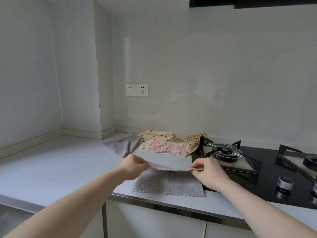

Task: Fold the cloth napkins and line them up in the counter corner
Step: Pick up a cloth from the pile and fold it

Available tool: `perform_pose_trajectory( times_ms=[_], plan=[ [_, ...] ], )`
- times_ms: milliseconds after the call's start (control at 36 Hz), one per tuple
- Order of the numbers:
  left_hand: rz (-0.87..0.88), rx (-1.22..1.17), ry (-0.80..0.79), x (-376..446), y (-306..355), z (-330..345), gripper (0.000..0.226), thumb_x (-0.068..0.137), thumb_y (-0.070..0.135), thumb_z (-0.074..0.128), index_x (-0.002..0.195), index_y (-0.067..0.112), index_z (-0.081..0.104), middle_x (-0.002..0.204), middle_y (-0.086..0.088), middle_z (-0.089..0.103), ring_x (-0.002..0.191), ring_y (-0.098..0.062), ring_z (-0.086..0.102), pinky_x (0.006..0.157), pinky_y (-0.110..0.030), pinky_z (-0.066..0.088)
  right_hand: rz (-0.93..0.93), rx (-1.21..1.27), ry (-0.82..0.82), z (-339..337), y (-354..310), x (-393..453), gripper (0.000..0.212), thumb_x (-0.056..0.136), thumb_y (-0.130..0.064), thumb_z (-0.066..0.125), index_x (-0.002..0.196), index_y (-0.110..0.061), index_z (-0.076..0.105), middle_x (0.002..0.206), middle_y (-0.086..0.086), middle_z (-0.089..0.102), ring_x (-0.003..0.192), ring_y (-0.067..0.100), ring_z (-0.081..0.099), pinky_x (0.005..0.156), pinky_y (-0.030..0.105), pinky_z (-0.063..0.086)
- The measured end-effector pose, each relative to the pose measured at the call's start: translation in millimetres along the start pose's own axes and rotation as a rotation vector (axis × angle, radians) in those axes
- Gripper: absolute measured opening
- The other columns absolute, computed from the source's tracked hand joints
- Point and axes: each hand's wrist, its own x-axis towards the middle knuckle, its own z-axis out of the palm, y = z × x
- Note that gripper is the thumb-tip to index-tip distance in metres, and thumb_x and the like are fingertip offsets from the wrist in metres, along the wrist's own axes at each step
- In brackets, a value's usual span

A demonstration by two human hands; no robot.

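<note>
Napkin (pixel 169 183), grey and dotted, is lying on the pale surface (pixel 60 165) beside a black hob (pixel 267 170); left hand (pixel 133 166) and right hand (pixel 208 172) fingers are pinching its raised far corners.

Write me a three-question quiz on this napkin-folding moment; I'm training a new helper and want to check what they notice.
1. True or false: the left hand and right hand each pinch a far corner of the grey dotted napkin.
2. How many other napkins lie further back on the counter?
A. two
B. four
C. six
3. Fill in: the brown checked napkin lies partly over the edge of the ____.

Key
1. True.
2. B: a second grey napkin, a cream polka-dot napkin, a pink floral napkin and the brown checked one.
3. Gas hob.
</note>
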Motion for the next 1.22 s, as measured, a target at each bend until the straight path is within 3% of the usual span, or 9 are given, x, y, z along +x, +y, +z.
perform_pose_trajectory(
  times_ms=[167, 333, 417, 500, 611, 722, 889, 1111, 1222],
  plan=[
    [-0.001, 0.118, -0.040, -16, -11, 3, 0.024, 0.094, 0.017, 0.061, 0.111, 0.021, 0.076, 0.106, 0.006, 0.072, 0.100, -0.014, 0.066, 0.082, -0.022, 0.050, -0.020, -0.067, -0.065, 2, 5, -19, 0.011, 0.086, -0.025, 0.070, 0.085, -0.035, 0.076, 0.090, -0.022, 0.070, 0.094, -0.002, 0.062, 0.085, 0.029, 0.055],
    [-0.005, 0.290, -0.067, -27, -20, 15, 0.030, 0.090, 0.016, 0.058, 0.110, 0.028, 0.076, 0.090, 0.015, 0.065, 0.086, -0.009, 0.059, 0.074, -0.014, 0.043, -0.012, -0.127, -0.128, 9, 6, -36, 0.011, 0.085, -0.032, 0.067, 0.086, -0.040, 0.074, 0.103, -0.021, 0.070, 0.102, -0.001, 0.060, 0.090, 0.027, 0.053],
    [-0.003, 0.371, -0.071, -29, -24, 18, 0.029, 0.091, 0.023, 0.051, 0.107, 0.029, 0.075, 0.110, 0.007, 0.067, 0.099, -0.015, 0.060, 0.083, -0.021, 0.046, -0.032, -0.119, -0.117, 13, 8, -43, 0.006, 0.083, -0.035, 0.070, 0.083, -0.037, 0.075, 0.101, -0.021, 0.068, 0.106, 0.000, 0.058, 0.092, 0.027, 0.050],
    [-0.014, 0.368, -0.034, -29, -21, 16, 0.032, 0.091, 0.030, 0.042, 0.092, 0.022, 0.073, 0.106, -0.004, 0.061, 0.099, -0.022, 0.058, 0.087, -0.031, 0.050, -0.043, -0.106, -0.109, 14, 9, -46, 0.006, 0.081, -0.040, 0.072, 0.079, -0.035, 0.076, 0.096, -0.023, 0.068, 0.106, 0.000, 0.055, 0.093, 0.029, 0.049],
    [-0.034, 0.369, 0.051, -27, -18, 11, 0.038, 0.087, 0.040, 0.034, 0.088, 0.022, 0.067, 0.106, -0.005, 0.052, 0.104, -0.024, 0.053, 0.094, -0.038, 0.048, -0.045, -0.065, -0.070, 12, 5, -48, 0.010, 0.080, -0.043, 0.073, 0.076, -0.034, 0.076, 0.092, -0.023, 0.068, 0.103, -0.004, 0.051, 0.086, 0.023, 0.043],
    [-0.037, 0.341, 0.113, -17, -18, 14, 0.033, 0.093, 0.043, 0.043, 0.111, 0.026, 0.065, 0.127, -0.004, 0.048, 0.121, -0.024, 0.047, 0.097, -0.038, 0.045, 0.038, 0.005, 0.022, 11, 7, -41, 0.014, 0.085, -0.046, 0.067, 0.091, -0.035, 0.074, 0.102, -0.021, 0.068, 0.106, 0.000, 0.056, 0.088, 0.027, 0.048],
    [-0.031, 0.341, 0.081, 2, -30, 30, 0.055, 0.096, 0.050, 0.042, 0.147, 0.027, 0.043, 0.156, -0.003, 0.036, 0.142, -0.026, 0.033, 0.114, -0.042, 0.033, 0.263, -0.016, 0.009, 19, 16, -22, 0.055, 0.093, -0.056, 0.056, 0.141, -0.029, 0.050, 0.136, -0.010, 0.058, 0.127, 0.016, 0.052, 0.105, 0.036, 0.046],
    [0.025, 0.484, 0.107, 14, -47, 48, 0.063, 0.095, 0.058, 0.039, 0.152, 0.029, 0.036, 0.162, 0.007, 0.031, 0.150, -0.019, 0.022, 0.123, -0.037, 0.015, 0.424, -0.170, -0.075, 26, 17, -1, 0.064, 0.091, -0.070, 0.044, 0.145, -0.035, 0.047, 0.153, 0.002, 0.040, 0.140, 0.029, 0.038, 0.111, 0.040, 0.035],
    [0.043, 0.440, 0.123, 14, -49, 47, 0.059, 0.092, 0.056, 0.045, 0.144, 0.030, 0.043, 0.156, 0.007, 0.040, 0.146, -0.018, 0.029, 0.120, -0.036, 0.019, 0.450, -0.203, -0.076, 30, 12, 4, 0.061, 0.087, -0.069, 0.051, 0.141, -0.040, 0.047, 0.149, 0.004, 0.043, 0.138, 0.030, 0.039, 0.112, 0.043, 0.032]
  ],
)
